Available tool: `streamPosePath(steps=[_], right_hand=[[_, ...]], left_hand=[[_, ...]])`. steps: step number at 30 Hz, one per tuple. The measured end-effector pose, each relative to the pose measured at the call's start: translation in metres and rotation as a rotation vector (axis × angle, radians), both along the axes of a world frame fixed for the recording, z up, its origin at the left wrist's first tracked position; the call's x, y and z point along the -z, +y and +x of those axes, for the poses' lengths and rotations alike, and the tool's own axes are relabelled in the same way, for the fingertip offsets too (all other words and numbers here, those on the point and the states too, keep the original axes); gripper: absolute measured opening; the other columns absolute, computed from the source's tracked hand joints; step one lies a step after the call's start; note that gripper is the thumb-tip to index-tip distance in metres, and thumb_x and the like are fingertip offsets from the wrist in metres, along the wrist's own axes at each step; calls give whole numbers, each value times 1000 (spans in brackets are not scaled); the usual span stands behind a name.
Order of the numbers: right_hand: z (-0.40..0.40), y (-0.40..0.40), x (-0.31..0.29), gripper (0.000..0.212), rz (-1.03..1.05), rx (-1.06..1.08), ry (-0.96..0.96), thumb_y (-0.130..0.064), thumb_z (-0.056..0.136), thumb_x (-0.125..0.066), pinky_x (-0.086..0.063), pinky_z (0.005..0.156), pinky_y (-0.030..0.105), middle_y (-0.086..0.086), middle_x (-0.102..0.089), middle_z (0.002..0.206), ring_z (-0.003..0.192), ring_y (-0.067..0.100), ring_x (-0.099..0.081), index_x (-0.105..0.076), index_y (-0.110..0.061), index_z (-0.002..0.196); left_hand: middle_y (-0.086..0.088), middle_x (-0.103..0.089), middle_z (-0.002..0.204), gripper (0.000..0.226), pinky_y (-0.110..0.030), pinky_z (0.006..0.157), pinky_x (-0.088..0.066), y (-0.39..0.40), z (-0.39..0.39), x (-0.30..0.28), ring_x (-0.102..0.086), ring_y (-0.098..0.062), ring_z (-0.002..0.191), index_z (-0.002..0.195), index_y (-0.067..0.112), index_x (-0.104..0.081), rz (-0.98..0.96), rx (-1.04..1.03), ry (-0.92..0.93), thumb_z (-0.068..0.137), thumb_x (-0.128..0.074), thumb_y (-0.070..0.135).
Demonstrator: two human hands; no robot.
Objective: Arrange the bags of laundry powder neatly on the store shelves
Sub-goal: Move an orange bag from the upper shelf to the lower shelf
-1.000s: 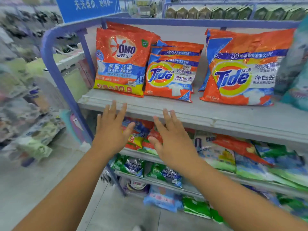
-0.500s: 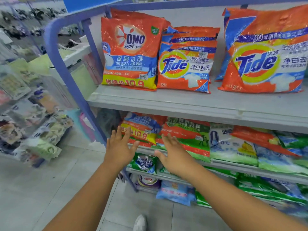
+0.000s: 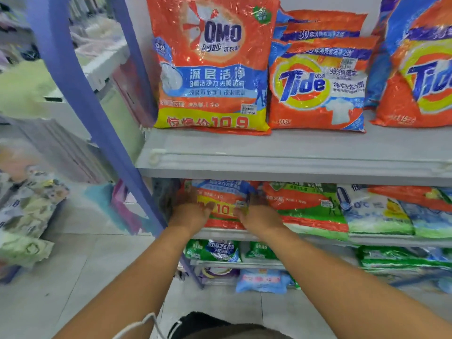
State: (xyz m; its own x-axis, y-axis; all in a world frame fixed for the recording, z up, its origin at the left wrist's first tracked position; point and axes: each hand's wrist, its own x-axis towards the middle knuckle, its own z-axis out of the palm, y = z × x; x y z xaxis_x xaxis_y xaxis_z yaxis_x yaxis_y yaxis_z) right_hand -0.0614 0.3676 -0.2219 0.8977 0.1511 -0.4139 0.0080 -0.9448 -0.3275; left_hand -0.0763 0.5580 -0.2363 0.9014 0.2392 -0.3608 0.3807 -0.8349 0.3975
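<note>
The orange plastic bag of laundry powder with a yellow price band [image 3: 223, 206] lies on the second grey metal shelf [image 3: 220, 234], at the shelf's left end, under the overhang of the shelf above. Both hands are on it: the left hand [image 3: 189, 212] grasps its left edge at nine o'clock and the right hand [image 3: 259, 214] grasps its right edge at three o'clock. The fingertips reach into the shadow behind the bag, so how far they curl cannot be told.

At three o'clock from that bag, just beside the right hand, lies a green and orange plastic bag [image 3: 310, 211], and further along a white and blue bag [image 3: 374, 214].

At twelve o'clock, the upper grey shelf [image 3: 281, 157] carries an upright orange OMO bag [image 3: 210, 67], with a stack of smaller orange Tide bags [image 3: 318, 86] touching it at three o'clock, and a large Tide bag [image 3: 415, 77] cut off by the frame's right edge.

At six o'clock, lower shelves hold green bags [image 3: 212, 250] and a pale blue pack [image 3: 263, 281]. A blue-purple metal upright [image 3: 80, 94] frames the rack at nine o'clock, above the grey tiled floor [image 3: 73, 277].
</note>
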Motion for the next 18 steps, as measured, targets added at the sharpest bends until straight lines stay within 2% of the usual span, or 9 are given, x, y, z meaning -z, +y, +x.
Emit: streamPosePath(steps=[1,3,5,8,10,12,14,16,18], right_hand=[[3,2,5,84,1,16,-26,-59,99,-44,-37,117,45,17,-7,168,151,35,-25,-13,-11,160],[8,5,10,82,29,65,-82,-59,93,-57,-46,109,43,17,-27,162,140,34,-41,-30,-11,154],[10,8,6,79,32,88,-87,-58,89,-62,-52,100,38,16,-38,155,127,29,-54,-41,-10,147],[16,7,2,84,-3,119,-28,-55,90,-66,-53,97,36,12,-34,161,123,28,-59,-35,-6,151],[20,6,1,87,63,191,-9,-48,87,-72,-54,96,37,10,-44,155,120,27,-61,-32,-6,152],[18,4,-4,89,144,242,0,-40,84,-78,-53,96,33,9,-50,150,123,28,-60,-32,-8,153],[13,-1,-10,73,126,242,-10,-36,84,-78,-51,86,28,8,-57,142,117,27,-62,-46,-11,144],[2,-5,-18,42,110,247,-50,-32,85,-75,-50,74,27,4,-68,118,96,23,-65,-61,-17,121],[-13,-12,-25,20,163,284,-80,-26,85,-72,-49,65,26,-2,-69,99,80,17,-63,-66,-23,103]], left_hand=[[-12,-67,124,64,-35,88,-51,4,4,5,-65,-31,105,143,19,-36,-40,-34,-28,96,-48,62],[-7,-58,141,90,-41,102,-49,14,13,13,-59,-32,123,149,27,-26,-81,-106,-89,81,-48,81],[-4,-53,147,102,-46,105,-48,23,23,26,-55,-32,130,151,28,-23,-114,-117,-76,73,-51,87],[-1,-59,141,104,-42,101,-53,22,19,13,-61,-29,123,144,30,-36,-199,-154,-80,61,-60,87],[0,-64,135,93,-38,98,-55,20,16,13,-65,-27,118,139,26,-47,-228,-199,-90,65,-73,76],[-3,-68,129,90,-35,92,-57,13,6,7,-68,-27,112,135,22,-55,-225,-241,-118,64,-76,74],[-8,-70,123,90,-33,86,-58,5,-5,3,-69,-29,107,130,17,-60,-150,-240,-93,66,-69,80],[-10,-69,123,91,-33,82,-57,-4,-17,-1,-68,-32,108,131,15,-61,-89,-226,-35,70,-61,84],[-5,-69,124,99,-31,82,-54,-10,-31,0,-68,-29,109,132,20,-59,-117,-234,27,63,-53,91]])
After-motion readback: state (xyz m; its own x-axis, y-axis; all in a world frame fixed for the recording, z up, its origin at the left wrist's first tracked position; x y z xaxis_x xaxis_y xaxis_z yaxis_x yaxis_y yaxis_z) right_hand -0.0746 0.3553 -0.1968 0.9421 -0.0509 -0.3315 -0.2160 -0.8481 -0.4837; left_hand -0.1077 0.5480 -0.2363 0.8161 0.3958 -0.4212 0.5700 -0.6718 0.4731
